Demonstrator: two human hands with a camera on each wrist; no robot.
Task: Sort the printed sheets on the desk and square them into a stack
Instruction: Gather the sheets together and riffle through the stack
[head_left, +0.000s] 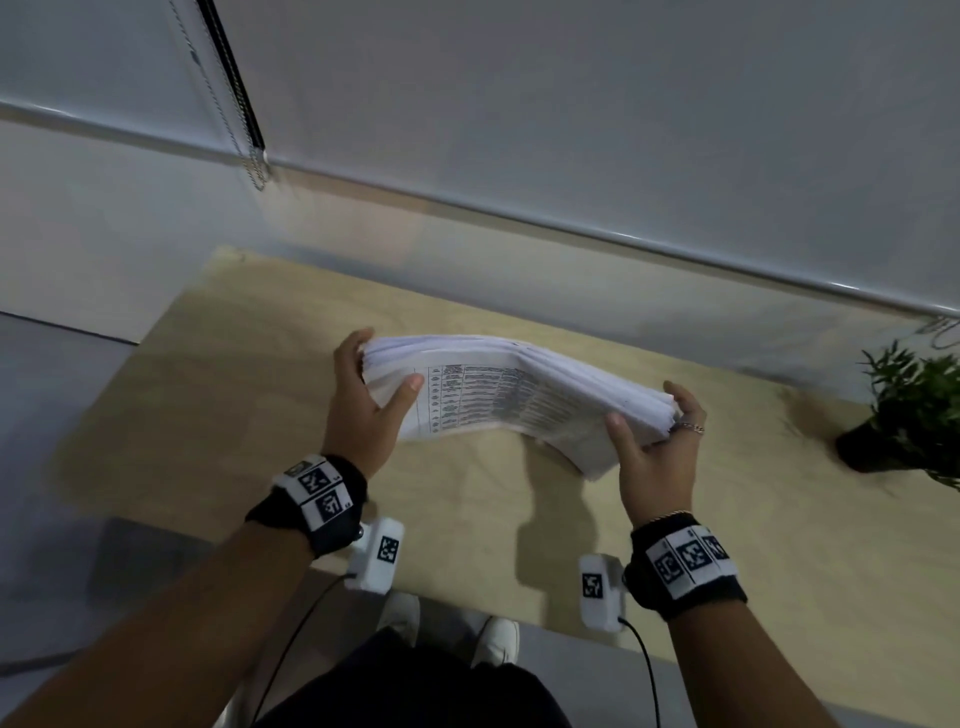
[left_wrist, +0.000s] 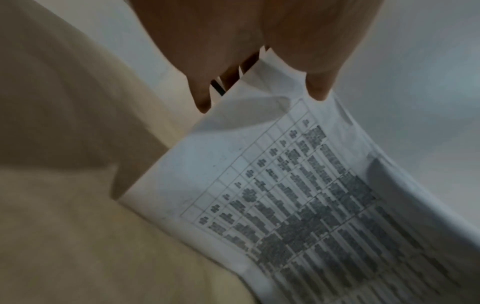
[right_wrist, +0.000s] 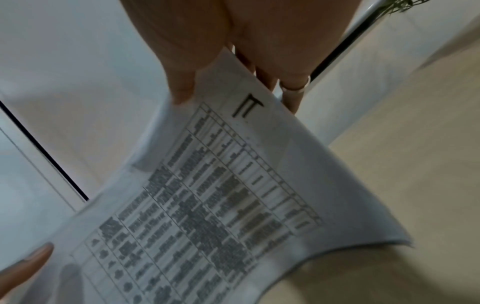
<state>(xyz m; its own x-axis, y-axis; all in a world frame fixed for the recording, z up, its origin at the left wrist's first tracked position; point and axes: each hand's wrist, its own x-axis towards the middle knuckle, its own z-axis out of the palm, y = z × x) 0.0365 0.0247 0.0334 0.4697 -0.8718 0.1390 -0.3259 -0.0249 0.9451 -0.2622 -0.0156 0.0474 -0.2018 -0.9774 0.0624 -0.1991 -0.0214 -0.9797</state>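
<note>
While held above the middle of the pale wooden desk (head_left: 270, 332), the thick bundle of white printed sheets (head_left: 519, 384) sags and fans, so it looks floppy and slippery. The left hand (head_left: 363, 400) and right hand (head_left: 654, 447) each pinch a short end, thumb on top; gripping there seems best for squaring.

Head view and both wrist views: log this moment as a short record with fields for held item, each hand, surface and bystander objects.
held item: thick bowed stack of white printed sheets, table print facing the person, lifted off the desk
left hand: grips the stack's left end, thumb on the printed face
right hand: grips the right end, ring on one finger
surface: light wooden desk
bystander: green potted plant at far right
</note>
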